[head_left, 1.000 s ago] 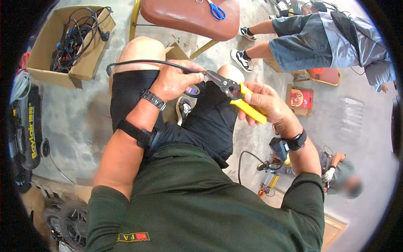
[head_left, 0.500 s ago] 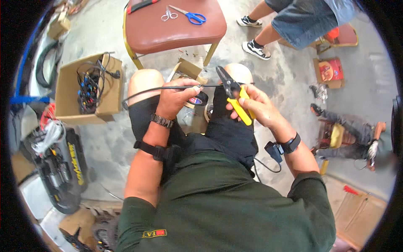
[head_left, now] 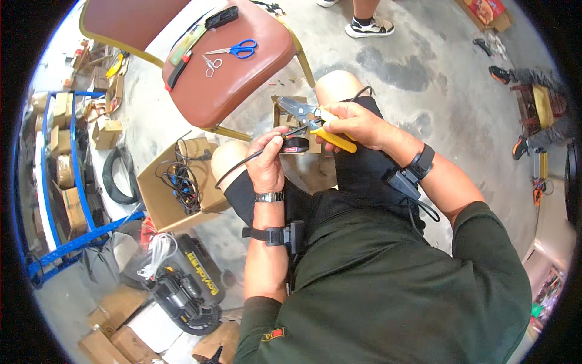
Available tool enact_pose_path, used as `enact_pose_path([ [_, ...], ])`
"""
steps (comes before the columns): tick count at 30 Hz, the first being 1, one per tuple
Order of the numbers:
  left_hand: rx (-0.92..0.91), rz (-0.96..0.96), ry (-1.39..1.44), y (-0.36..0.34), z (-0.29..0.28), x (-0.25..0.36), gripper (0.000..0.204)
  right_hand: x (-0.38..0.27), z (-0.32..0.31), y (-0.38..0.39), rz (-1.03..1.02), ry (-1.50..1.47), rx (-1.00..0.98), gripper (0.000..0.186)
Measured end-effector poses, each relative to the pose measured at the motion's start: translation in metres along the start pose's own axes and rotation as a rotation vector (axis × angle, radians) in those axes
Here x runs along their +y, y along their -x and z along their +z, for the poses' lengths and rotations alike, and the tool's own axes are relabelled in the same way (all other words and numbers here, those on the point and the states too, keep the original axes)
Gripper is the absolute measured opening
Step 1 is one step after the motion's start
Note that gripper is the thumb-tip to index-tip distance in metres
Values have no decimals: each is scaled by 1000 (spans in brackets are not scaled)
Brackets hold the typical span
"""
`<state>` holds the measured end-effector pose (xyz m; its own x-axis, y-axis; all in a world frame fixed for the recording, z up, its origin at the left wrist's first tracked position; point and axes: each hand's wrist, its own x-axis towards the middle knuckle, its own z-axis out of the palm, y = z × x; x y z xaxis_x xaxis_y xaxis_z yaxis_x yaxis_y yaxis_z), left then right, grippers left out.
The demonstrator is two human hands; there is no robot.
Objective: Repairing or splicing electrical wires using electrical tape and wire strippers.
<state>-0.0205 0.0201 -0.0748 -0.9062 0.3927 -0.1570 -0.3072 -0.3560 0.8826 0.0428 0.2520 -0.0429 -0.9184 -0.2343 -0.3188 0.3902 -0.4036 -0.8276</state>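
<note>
Nearest the wearer, on this side of the brown chair (head_left: 242, 85): the left hand (head_left: 267, 162) is closed on the black cable (head_left: 239, 163), thumb against fingers; the right hand (head_left: 354, 126) is wrapped around the yellow-handled pliers (head_left: 308, 114), thumb along a grip. The hands are near each other but not touching. Cable runs from the left fingers toward the pliers, in front of the chair; whether the blades bite it, cannot tell. Handling note (judgement): pinch close to the working point, hold the cable straight and square to the blades, squeeze evenly, fingertips clear of the edges. Below the chair's front edge, a black roll (head_left: 297, 141) and a small open carton (head_left: 276, 115). Left of and below the chair, a larger cardboard box (head_left: 151, 194) of tangled leads. On the chair's seat, blue-handled scissors (head_left: 232, 51). Beyond the chair, to its right, another person's shoe (head_left: 370, 28).
</note>
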Motion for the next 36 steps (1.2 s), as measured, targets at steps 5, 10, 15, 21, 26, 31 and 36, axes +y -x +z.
enact_pose_path([
  [5,55,31,157,-5,-3,-7,17,0,4,-1,22,126,-5,29],
  [10,9,59,266,-1,0,-3,17,3,1,-3,44,137,0,27],
  [15,105,93,139,-4,-26,-1,21,2,2,-3,12,141,-5,23],
  [21,216,28,117,18,-10,7,47,0,0,2,-30,104,-50,25],
  [26,246,-100,-44,48,-8,22,51,6,-3,-1,-59,94,-60,25],
  [31,266,-78,-620,66,5,44,25,5,-3,-1,-71,80,-72,23],
  [36,87,701,-1459,45,24,59,26,9,-4,-2,-70,65,-90,25],
])
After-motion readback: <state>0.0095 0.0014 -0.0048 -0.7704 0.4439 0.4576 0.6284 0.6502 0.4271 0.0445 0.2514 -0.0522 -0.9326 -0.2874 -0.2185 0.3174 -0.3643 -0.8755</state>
